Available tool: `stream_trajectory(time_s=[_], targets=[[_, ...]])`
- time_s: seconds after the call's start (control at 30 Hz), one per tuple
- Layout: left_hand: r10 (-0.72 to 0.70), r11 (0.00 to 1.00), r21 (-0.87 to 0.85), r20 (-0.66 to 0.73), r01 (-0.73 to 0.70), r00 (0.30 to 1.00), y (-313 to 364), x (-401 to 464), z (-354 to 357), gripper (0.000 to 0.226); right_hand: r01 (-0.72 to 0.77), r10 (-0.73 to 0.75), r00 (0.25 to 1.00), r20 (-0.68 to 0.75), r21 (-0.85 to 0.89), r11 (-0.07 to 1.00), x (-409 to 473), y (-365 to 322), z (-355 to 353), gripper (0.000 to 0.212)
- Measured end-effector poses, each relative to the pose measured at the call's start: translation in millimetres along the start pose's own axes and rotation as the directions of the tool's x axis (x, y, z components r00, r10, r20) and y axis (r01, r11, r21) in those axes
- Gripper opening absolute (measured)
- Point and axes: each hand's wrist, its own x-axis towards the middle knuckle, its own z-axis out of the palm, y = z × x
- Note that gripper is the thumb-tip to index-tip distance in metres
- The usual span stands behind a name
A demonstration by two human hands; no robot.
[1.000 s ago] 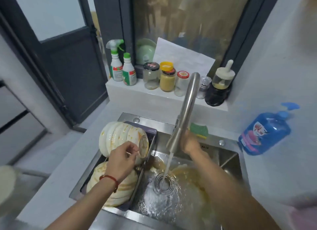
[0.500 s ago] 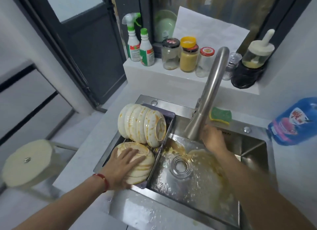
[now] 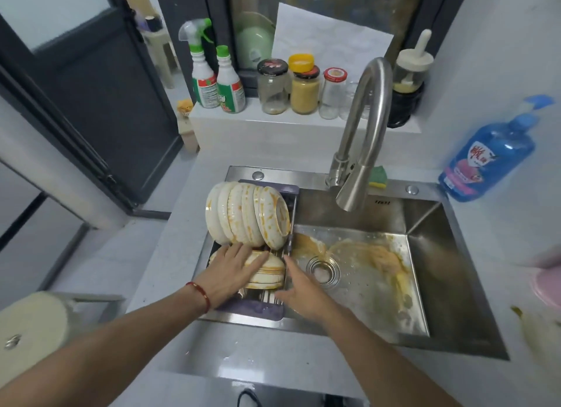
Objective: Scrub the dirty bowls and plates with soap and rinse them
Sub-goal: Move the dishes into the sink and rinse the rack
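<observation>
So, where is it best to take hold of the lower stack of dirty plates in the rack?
Probably the stack of plates by its rims, from both sides. It lies nearly flat under the upright bowls, so coming from above is blocked. The left hand already rests on top; the right hand is at its right edge.

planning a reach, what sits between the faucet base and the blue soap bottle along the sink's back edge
In the head view, a green-and-yellow sponge lies by the faucet, then a round metal cap before the blue soap bottle.

cream bowls (image 3: 247,214) on edge, sauce-smeared, stacked plates (image 3: 267,270) in front, both in rack
</observation>
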Motion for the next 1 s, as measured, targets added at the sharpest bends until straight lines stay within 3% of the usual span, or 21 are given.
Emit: stream_trajectory(time_s=[0.13, 0.27, 0.37, 0.43, 0.53, 0.6, 0.67, 0.7, 0.77, 0.83, 0.9, 1.0], targets=[[0.067, 0.997, -0.039, -0.096, -0.071, 0.993, -4, 0, -7, 0.074, -0.021, 0.024, 0.995, -0.096, 0.026, 0.999, 5, -7, 24, 0.098], [0.067, 0.994, -0.079, -0.145, -0.079, 0.987, -1, 3, -16, 0.092, 0.081, -0.046, 0.982, -0.184, 0.191, 0.978, -8, 5, 23, 0.089], [0.026, 0.988, -0.146, -0.204, -0.057, 0.979, 8, 15, -39, 0.105, 0.169, -0.053, 0.931, -0.362, 0.296, 0.94, -30, 7, -7, 0.067], [-0.005, 0.979, -0.198, -0.25, -0.046, 0.968, 16, 23, -56, 0.107, 0.204, -0.059, 0.883, -0.465, 0.268, 0.942, -45, 5, -28, 0.063], [-0.012, 0.936, -0.342, -0.257, -0.079, 0.966, 60, 63, -72, 0.102, 0.182, 0.005, 0.823, -0.568, 0.272, 0.945, -58, 35, -72, 0.062], [-0.137, 0.868, -0.497, -0.229, 0.005, 0.964, 94, 98, -68, 0.091, 0.153, 0.046, 0.793, -0.607, 0.273, 0.95, -62, 63, -100, 0.052], [-0.313, 0.683, -0.713, -0.087, 0.16, 0.946, 121, 138, -59, 0.075, 0.111, 0.101, 0.762, -0.64, 0.283, 0.953, -67, 82, -127, 0.036], [-0.404, 0.52, -0.811, 0.045, 0.27, 0.914, 136, 167, -53, 0.065, 0.088, 0.135, 0.744, -0.654, 0.296, 0.951, -67, 102, -143, 0.029], [-0.507, 0.104, -0.849, 0.403, 0.519, 0.762, 157, 211, -28, 0.05, 0.018, 0.195, 0.73, -0.655, 0.304, 0.952, -70, 128, -166, 0.023], [-0.456, -0.247, -0.749, 0.65, 0.615, 0.608, 177, 253, 17, 0.05, -0.048, 0.234, 0.742, -0.628, 0.298, 0.953, -72, 154, -185, 0.022], [-0.412, -0.456, -0.67, 0.742, 0.586, 0.529, 201, 298, 85, 0.062, -0.092, 0.241, 0.783, -0.573, 0.276, 0.957, -73, 181, -200, 0.024], [-0.333, -0.645, -0.531, 0.842, 0.549, 0.424, 231, 320, 78, 0.045, -0.118, 0.239, 0.835, -0.497, 0.261, 0.958, -80, 199, -210, 0.029]])
